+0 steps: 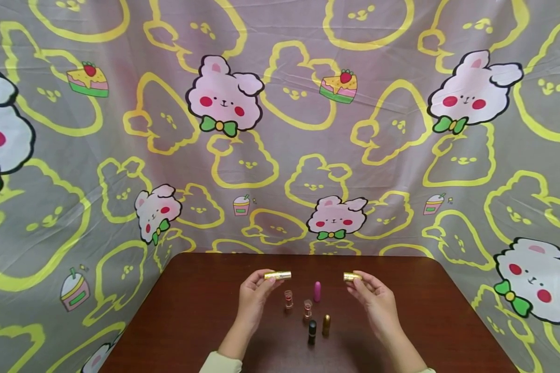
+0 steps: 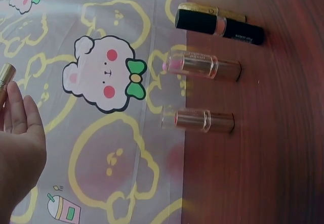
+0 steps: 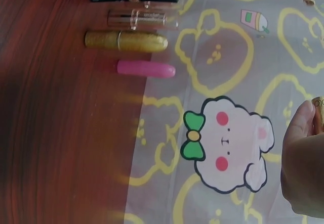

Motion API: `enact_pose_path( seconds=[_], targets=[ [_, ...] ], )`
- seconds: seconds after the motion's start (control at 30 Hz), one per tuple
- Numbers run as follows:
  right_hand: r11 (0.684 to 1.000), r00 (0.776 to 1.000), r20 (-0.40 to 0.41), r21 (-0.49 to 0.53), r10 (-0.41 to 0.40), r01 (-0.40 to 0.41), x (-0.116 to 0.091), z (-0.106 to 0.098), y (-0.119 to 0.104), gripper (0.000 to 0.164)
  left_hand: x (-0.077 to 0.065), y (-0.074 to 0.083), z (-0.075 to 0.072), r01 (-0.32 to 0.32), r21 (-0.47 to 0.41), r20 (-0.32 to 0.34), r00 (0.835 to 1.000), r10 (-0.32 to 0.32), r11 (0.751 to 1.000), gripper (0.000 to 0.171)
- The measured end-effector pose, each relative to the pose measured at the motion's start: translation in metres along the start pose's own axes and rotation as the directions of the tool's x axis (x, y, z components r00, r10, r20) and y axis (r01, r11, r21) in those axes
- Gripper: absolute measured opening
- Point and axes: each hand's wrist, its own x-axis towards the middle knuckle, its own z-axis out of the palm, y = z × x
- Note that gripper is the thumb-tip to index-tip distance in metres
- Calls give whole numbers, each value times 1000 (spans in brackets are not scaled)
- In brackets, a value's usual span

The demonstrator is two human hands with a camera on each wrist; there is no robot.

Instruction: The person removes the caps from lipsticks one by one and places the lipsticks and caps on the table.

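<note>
My left hand (image 1: 254, 296) pinches a gold lipstick tube (image 1: 280, 275) between thumb and fingers, held sideways above the table. Across from it, my right hand (image 1: 377, 305) pinches a shorter gold piece (image 1: 351, 277) that looks like a lipstick cap. The two pieces are apart, their ends facing each other. Below and between the hands stand several upright lipsticks: a pink one (image 1: 317, 291), two with clear caps (image 1: 288, 299) (image 1: 307, 309), a gold one (image 1: 326, 325) and a black one (image 1: 312, 331). In the right wrist view, lettering shows on the gold piece (image 3: 319, 114).
The dark brown wooden table (image 1: 186, 311) has rounded far corners. A grey curtain (image 1: 280, 155) printed with yellow outlines and white rabbits hangs behind it and at both sides.
</note>
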Motion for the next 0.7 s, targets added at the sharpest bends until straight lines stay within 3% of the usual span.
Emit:
enact_pose_path(
  seconds=[0.17, 0.47, 0.7],
  targets=[
    [1000, 1000, -4, -10, -10, 10, 1, -11, -3, 16, 1, 4, -8, -19, 17, -15, 1000, 19, 1000, 34],
    [999, 999, -6, -34, -39, 39, 3, -25, -8, 15, 1, 11, -24, -49, 84, -37, 998, 52, 995, 25],
    [998, 999, -11, -41, -46, 45, 2, -38, -15, 17, 1, 16, -33, -53, 185, -91, 993, 71, 981, 30]
  ],
)
